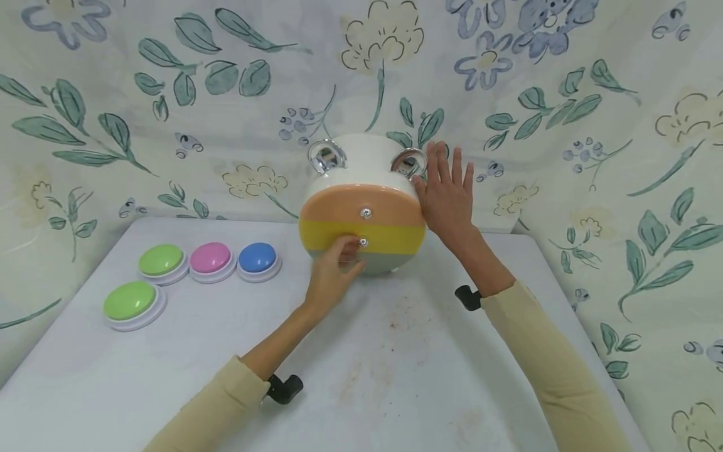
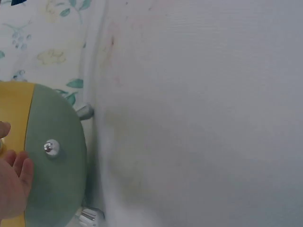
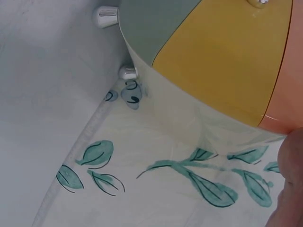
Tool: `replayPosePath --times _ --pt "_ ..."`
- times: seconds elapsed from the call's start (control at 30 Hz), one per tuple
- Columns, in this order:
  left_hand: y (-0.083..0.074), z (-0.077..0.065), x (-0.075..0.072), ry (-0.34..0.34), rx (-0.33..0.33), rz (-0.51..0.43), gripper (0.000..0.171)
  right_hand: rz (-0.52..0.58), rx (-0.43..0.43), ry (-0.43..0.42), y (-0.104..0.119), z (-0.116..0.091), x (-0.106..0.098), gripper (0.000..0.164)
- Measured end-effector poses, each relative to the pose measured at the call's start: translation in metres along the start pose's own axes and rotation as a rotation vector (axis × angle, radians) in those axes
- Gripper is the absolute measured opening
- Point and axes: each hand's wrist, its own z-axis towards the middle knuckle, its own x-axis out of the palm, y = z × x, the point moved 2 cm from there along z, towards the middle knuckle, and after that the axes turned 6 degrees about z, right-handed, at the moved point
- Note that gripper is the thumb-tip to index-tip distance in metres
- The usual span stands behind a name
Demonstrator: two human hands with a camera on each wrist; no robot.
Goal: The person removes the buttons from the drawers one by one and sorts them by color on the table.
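A small rounded chest of drawers (image 1: 307,235) stands at the back of the table, its front striped orange, yellow and green. Chrome arched ornaments (image 1: 326,156) sit on its white top. My left hand (image 1: 330,276) is at the yellow drawer, bent fingers and thumb around its silver knob (image 1: 363,242). The green drawer's knob (image 2: 51,148) is hidden from the head view but visible in the left wrist view. Against the chest's right side, beside the orange drawer (image 1: 333,204), rests my right hand (image 1: 449,198) with its fingers straight. All drawers look closed.
Left of the chest are push buttons in white bases: two green (image 1: 160,259), one pink (image 1: 210,257) and one blue (image 1: 257,257). A floral cloth (image 1: 237,125) hangs behind the white table (image 1: 226,326). Brownish specks mark the tabletop.
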Motion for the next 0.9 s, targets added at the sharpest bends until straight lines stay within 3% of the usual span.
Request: replayPosePath --times 0.2,0.43,0.7,0.9 --pt "0.007 -0.014 0.009 0.041 -0.061 -0.048 0.06 0.005 -0.005 -0.005 0.0 0.0 0.001 0.067" --pt "0.016 -0.024 0.016 -0.003 -0.142 0.003 0.036 -0.003 -0.006 -0.006 0.0 0.0 -0.001 0.066" --pt "0.024 -0.021 0.036 -0.186 -0.195 -0.131 0.023 -0.006 -0.002 -0.002 0.0 0.0 -0.001 0.067" --pt "0.026 -0.023 0.049 -0.292 -0.234 -0.115 0.021 0.003 0.003 0.007 0.0 0.0 -0.001 0.067"
